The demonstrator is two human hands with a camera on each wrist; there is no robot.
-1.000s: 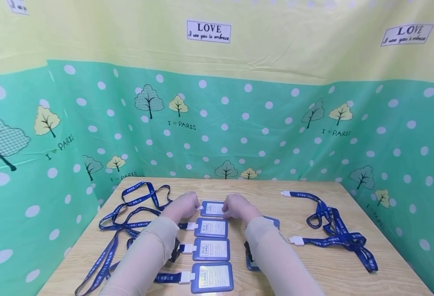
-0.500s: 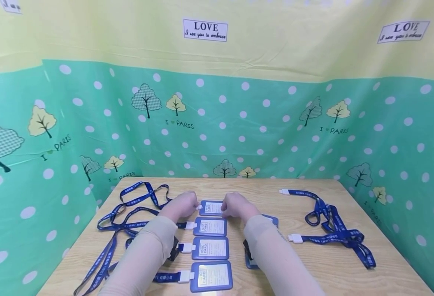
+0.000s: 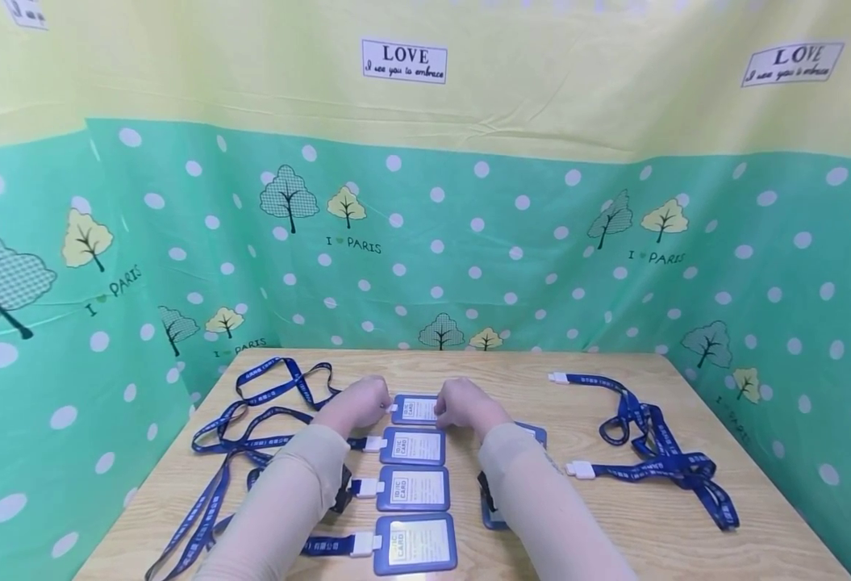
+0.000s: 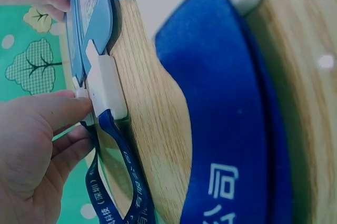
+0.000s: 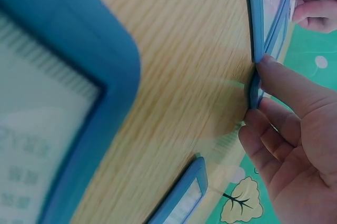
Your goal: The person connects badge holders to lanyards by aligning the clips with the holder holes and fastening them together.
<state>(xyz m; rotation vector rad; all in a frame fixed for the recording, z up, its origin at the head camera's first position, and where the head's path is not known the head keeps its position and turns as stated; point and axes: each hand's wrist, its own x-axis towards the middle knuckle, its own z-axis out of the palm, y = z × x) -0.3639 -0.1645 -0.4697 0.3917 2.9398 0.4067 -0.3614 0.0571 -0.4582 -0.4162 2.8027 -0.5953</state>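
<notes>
The farthest blue ID badge holder (image 3: 414,409) lies flat in a column of similar holders, between both hands. At its left end my left hand (image 3: 362,401) pinches the white clip (image 4: 82,100), from which a blue lanyard (image 4: 100,195) hangs in the left wrist view. My right hand (image 3: 466,402) pinches the holder's right end, its thumb and fingers on the rim in the right wrist view. Three more badge holders (image 3: 412,446) line up nearer, each joined by a white clip to a lanyard on the left.
Blue lanyards (image 3: 265,442) spread in loops over the table's left side. Two white clips (image 3: 580,469) and a bunched lanyard pile (image 3: 668,460) lie at right. Other badge holders (image 3: 494,520) are partly hidden under the right forearm. A patterned curtain (image 3: 435,242) surrounds the wooden table (image 3: 752,524).
The whole view shifts slightly as the head moves. Both hands keep their places at the two ends of the far badge holder.
</notes>
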